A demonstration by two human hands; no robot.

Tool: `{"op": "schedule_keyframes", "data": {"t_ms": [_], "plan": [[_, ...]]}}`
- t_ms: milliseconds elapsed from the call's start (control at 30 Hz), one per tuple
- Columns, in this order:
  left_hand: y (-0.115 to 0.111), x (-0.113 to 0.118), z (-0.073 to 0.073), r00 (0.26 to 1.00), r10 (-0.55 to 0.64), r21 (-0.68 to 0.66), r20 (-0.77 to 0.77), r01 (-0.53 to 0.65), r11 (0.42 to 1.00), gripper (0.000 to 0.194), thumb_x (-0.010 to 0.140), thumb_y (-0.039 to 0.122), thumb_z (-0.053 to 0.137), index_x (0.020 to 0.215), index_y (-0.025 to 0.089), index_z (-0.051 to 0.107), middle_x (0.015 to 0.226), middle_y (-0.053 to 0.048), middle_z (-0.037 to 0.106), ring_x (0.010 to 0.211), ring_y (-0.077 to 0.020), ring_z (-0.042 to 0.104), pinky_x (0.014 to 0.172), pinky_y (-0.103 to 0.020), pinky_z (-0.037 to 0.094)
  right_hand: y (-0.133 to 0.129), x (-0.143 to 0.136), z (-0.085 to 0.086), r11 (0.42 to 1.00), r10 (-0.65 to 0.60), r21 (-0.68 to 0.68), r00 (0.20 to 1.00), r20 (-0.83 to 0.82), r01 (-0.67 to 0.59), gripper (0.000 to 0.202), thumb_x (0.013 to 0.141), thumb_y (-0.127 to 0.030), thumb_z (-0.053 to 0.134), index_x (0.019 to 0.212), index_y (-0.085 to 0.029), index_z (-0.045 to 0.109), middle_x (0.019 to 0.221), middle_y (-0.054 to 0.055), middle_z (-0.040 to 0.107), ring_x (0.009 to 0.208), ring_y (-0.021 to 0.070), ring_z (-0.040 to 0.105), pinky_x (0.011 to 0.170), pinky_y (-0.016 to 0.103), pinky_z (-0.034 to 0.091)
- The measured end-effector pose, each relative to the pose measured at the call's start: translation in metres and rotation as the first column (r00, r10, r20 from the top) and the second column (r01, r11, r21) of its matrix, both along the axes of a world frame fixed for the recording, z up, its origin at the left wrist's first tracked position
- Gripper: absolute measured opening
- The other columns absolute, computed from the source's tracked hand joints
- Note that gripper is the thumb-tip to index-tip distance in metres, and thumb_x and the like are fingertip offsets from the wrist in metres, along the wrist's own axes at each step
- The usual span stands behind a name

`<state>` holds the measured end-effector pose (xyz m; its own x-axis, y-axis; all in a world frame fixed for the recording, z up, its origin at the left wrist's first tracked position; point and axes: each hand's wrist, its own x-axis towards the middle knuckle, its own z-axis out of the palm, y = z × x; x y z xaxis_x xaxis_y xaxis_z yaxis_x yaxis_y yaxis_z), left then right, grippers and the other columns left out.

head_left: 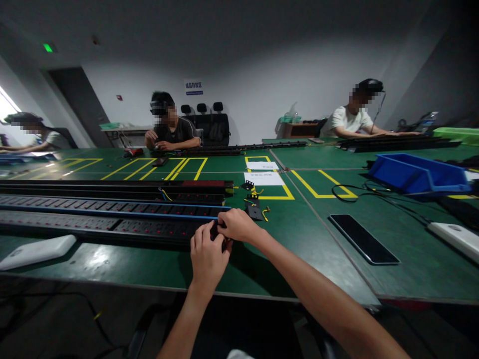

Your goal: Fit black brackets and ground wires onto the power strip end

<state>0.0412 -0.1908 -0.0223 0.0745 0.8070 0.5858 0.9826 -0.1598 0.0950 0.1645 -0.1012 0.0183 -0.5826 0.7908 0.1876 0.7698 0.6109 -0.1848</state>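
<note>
A long black power strip with rows of sockets and red dots lies on the table, its right end between my hands. My left hand is closed around that end from the near side. From the right, my right hand pinches a small black end piece at the tip; the fingers hide most of it. Just behind lies another socket strip with a blue edge. Beyond my right hand are black end brackets with short yellow wires.
The green table also holds a phone, a blue bin, paper labels and white power banks at both sides. A black cable runs near the bin. Several co-workers sit across the tables.
</note>
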Motion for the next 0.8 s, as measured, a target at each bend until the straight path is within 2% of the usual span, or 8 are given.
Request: {"op": "schedule_keyframes", "data": {"t_ms": [500,800], "plan": [[0.001,-0.0007,0.0002,1.0,0.002,0.028,-0.019,-0.002,1.0,0.014,0.084,0.027,0.07,0.094,0.022,0.078,0.13,-0.013,0.064,0.12,-0.0341,0.054,0.096,-0.049,0.047,-0.0008,0.001,-0.0006,0.999,0.044,0.018,0.999,0.017,-0.044,0.021,0.091,-0.031,0.055,0.099,-0.019,0.07,0.094,0.011,0.074,0.085,0.0231,0.069,0.072,0.028,0.043],[0.0002,-0.0007,0.002,1.0,0.006,0.024,-0.023,-0.005,1.0,0.013,0.084,0.027,0.07,0.094,0.023,0.077,0.13,-0.012,0.064,0.119,-0.0339,0.055,0.095,-0.049,0.047,0.0009,-0.0002,-0.0018,1.0,0.018,0.002,1.0,0.018,-0.018,0.023,0.091,-0.032,0.055,0.102,-0.02,0.071,0.094,0.01,0.074,0.086,0.0234,0.069,0.073,0.029,0.043]]}}
